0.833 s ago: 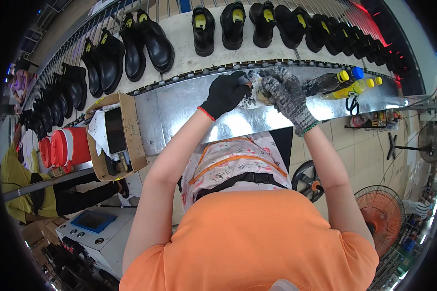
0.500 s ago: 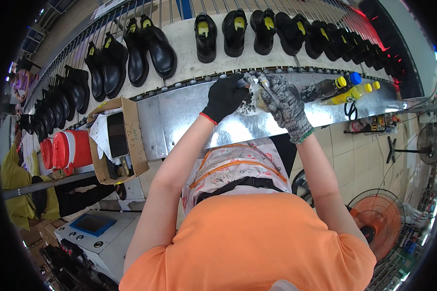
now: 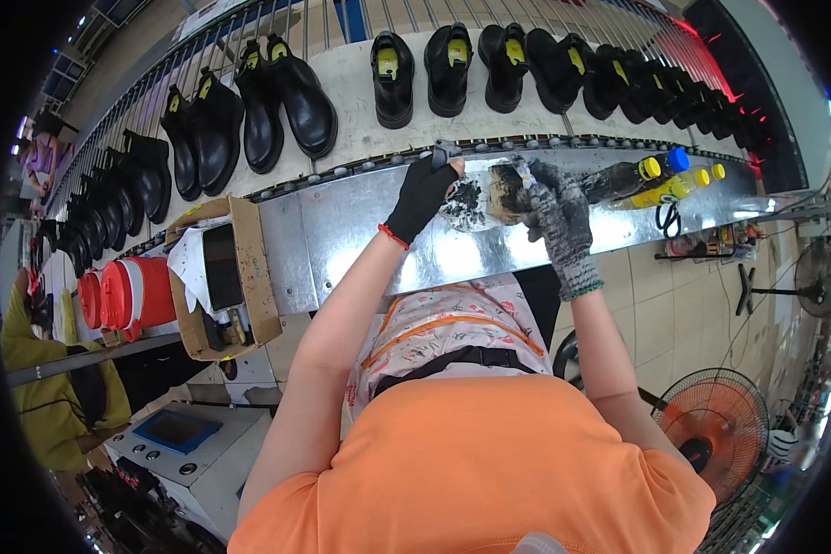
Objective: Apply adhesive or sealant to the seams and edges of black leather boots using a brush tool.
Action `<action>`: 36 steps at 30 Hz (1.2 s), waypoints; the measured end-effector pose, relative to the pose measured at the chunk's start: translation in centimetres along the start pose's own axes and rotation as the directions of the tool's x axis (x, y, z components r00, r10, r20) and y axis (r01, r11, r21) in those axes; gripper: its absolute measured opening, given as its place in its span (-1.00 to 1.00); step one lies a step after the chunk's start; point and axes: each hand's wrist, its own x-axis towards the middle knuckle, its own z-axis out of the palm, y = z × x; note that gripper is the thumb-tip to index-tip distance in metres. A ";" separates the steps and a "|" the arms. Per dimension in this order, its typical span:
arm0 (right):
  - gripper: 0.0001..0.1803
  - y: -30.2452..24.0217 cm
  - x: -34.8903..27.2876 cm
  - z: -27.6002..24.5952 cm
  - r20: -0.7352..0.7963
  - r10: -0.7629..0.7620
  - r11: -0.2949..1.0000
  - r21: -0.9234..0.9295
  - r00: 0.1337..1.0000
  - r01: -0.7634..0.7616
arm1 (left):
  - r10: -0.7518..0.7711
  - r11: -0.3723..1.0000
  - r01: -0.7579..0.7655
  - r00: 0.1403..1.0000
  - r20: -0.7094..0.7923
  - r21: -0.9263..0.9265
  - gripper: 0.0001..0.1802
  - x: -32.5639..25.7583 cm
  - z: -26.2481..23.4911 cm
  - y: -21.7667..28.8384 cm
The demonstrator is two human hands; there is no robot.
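My left hand [image 3: 423, 196], in a black glove with bare fingertips, is closed around a small grey tool [image 3: 446, 151] above the metal bench [image 3: 342, 222]. My right hand [image 3: 560, 217], in a grey knitted glove, has its fingers curled at the right side of a stained brown block [image 3: 505, 194]. Something small and pale shows at those fingers, but its kind cannot be made out. Between the hands, a white sheet or pad with black smears [image 3: 466, 208] lies on the bench, touching the block.
Beyond the bench runs a chain-edged conveyor [image 3: 360, 138] bearing black shoes [image 3: 393, 83] and boots [image 3: 303, 97]. Bottles [image 3: 669, 180] and black scissors [image 3: 667, 216] lie at the right. Leftward stand a cardboard box [image 3: 266, 277] with a phone and a red jug [image 3: 134, 295]. A fan [image 3: 711, 434] stands lower right.
My hands have drawn apart. The left now holds the grey tool to the left, while the right has dropped lower beside the brown block, uncovering it. The conveyor's shoes have shifted slightly.
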 end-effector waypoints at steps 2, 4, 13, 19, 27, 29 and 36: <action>-0.53 2.2 -0.4 1.3 -0.070 0.081 0.950 0.306 0.994 -0.055 | -0.242 0.886 0.278 0.960 0.143 -0.371 -0.74 -0.1 0.0 -0.2; -0.64 4.7 -1.4 2.1 -0.058 0.021 0.940 0.341 0.998 0.000 | -0.247 0.861 0.295 0.955 0.165 -0.415 -0.75 -0.2 0.0 -0.3; -0.46 7.7 -2.7 4.5 0.235 -0.236 0.663 -0.671 0.943 0.333 | -0.268 0.867 0.276 0.960 0.079 -0.416 -0.76 -1.0 0.2 -0.3; -0.38 4.9 -2.9 4.8 0.316 -0.072 0.648 -0.706 0.946 0.285 | -0.187 0.974 0.176 0.980 -0.068 -0.142 -0.77 -2.7 -1.7 -2.0; -0.54 6.8 -1.9 0.7 -0.190 -0.402 0.840 -0.466 0.896 0.278 | -0.193 0.981 0.183 0.963 -0.190 -0.067 -0.83 -5.4 -3.9 -4.4; -0.48 8.0 -0.7 -1.4 -0.626 -0.292 0.918 0.029 0.723 0.395 | -0.184 0.982 0.174 0.965 -0.187 -0.068 -0.84 -5.9 -4.0 -4.4; -0.14 8.6 3.4 -7.8 -0.820 -0.156 0.987 -0.147 0.550 0.060 | -0.081 0.997 0.079 0.992 -0.097 -0.020 -0.79 -5.9 -2.8 -2.8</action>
